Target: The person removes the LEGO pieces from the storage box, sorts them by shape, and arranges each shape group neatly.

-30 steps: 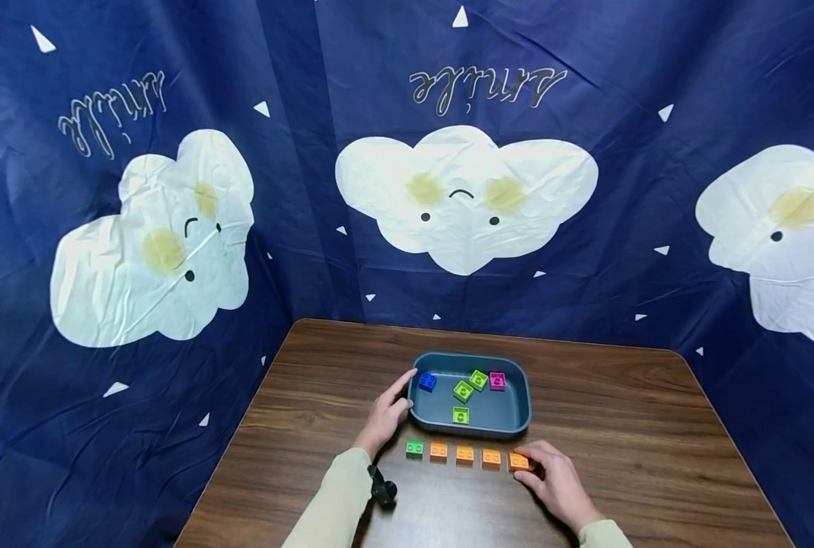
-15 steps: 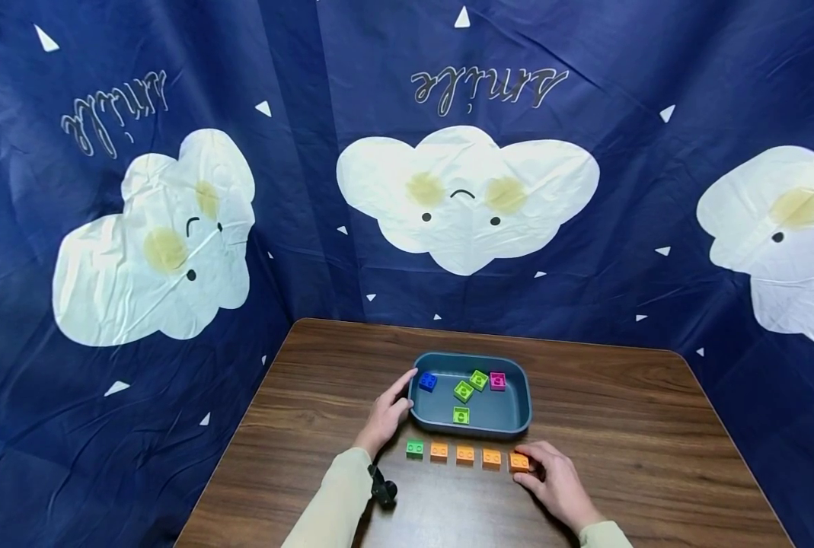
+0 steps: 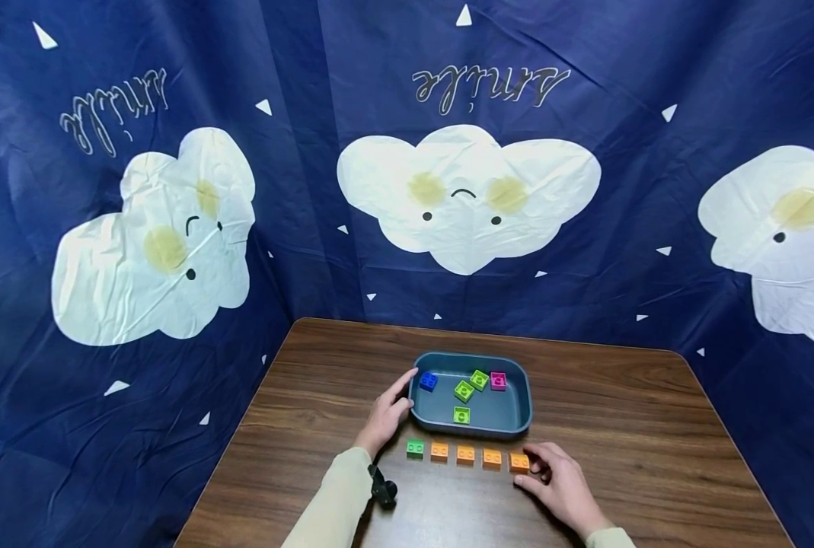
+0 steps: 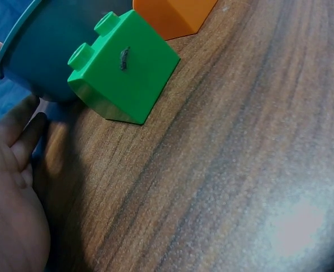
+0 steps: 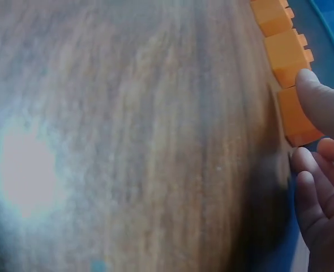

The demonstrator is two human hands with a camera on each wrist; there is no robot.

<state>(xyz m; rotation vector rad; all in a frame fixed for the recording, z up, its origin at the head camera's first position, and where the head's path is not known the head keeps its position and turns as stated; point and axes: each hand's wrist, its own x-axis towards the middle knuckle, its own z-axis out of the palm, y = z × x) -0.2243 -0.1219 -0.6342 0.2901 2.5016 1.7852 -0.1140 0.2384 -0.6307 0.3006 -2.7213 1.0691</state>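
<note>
My left hand (image 3: 383,415) rests against the left side of a dark blue-grey tray (image 3: 471,432), its index finger and thumb touching the wall. In the left wrist view, a fingertip lies at the rim, with other fingers below it. My right hand (image 3: 563,487) is beside the rightmost orange toy brick (image 3: 519,463), thumb and index finger spread around its right end. That brick sits in a row with other orange bricks (image 3: 465,455) and a green brick (image 3: 415,449) at the left end. The right thumb overlaps the end brick in the right wrist view; contact cannot be told.
Inside the tray lie a blue brick (image 3: 428,381), three lime-green bricks (image 3: 464,391) and a pink brick (image 3: 498,380). The wooden table (image 3: 626,411) meets a dark blue curtain (image 3: 297,190) with cloud prints behind and at both sides.
My right hand has loosened from the rightmost orange brick and drawn slightly to the right, its fingers parting. The brick stays in the row. My left hand and the tray have not moved.
</note>
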